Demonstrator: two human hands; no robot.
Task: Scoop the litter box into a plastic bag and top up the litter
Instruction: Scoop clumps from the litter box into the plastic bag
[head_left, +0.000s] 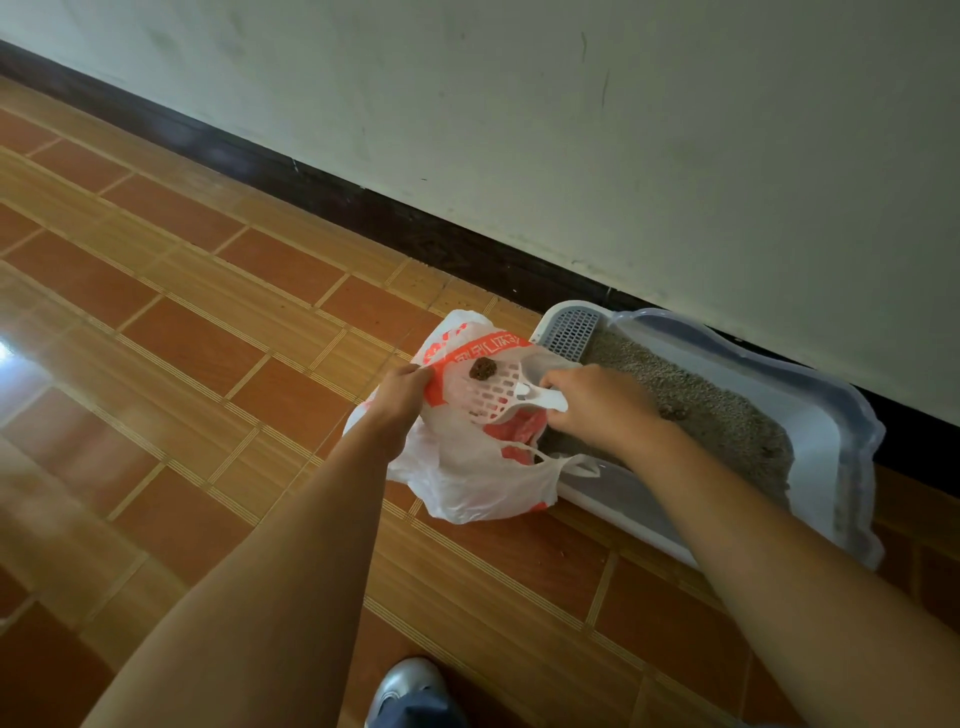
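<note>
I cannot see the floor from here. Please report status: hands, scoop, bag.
Left hand grips bag rim. Right hand holds scoop at bag mouth, one clump on it. Nothing in the way.

Plastic bag (467, 478): white characters printed on orange band, too blurred and skewed to read.

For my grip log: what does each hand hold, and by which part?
The left hand pinches the white and orange plastic bag at its upper edge. The right hand grips the white slotted plastic scoop by its handle.
</note>
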